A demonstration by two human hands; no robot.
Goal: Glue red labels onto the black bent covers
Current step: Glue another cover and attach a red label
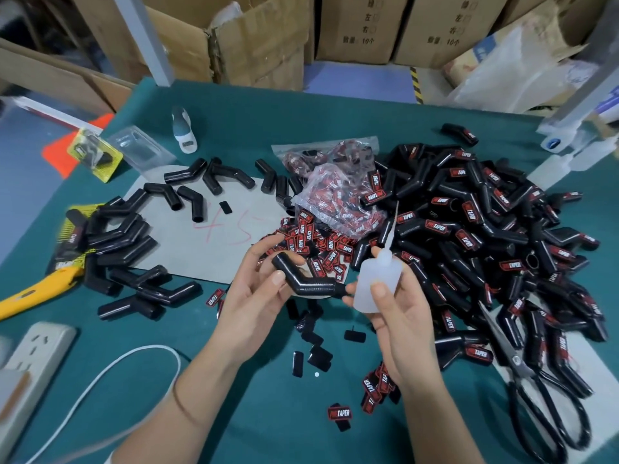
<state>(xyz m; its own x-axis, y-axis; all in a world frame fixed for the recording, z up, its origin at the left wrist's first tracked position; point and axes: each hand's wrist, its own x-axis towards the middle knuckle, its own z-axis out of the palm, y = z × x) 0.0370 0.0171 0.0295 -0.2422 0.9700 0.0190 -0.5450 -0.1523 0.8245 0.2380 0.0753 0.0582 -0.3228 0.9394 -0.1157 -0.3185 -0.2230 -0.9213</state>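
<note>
Close to the camera, the left hand (254,289) pinches a black bent cover (303,279) between thumb and fingers, and the right hand (392,306) curls around a small white glue bottle (376,281) with its thin tip pointing up. Just behind them, loose red labels (321,249) lie on the green worktop (254,396) beside a plastic bag (338,202). Farther right sits a big pile of labelled covers (485,236).

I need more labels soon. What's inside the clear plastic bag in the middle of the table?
The clear plastic bag holds many red labels, packed together. Its crinkled, shiny film hides how many there are and whether anything else lies inside.
</note>
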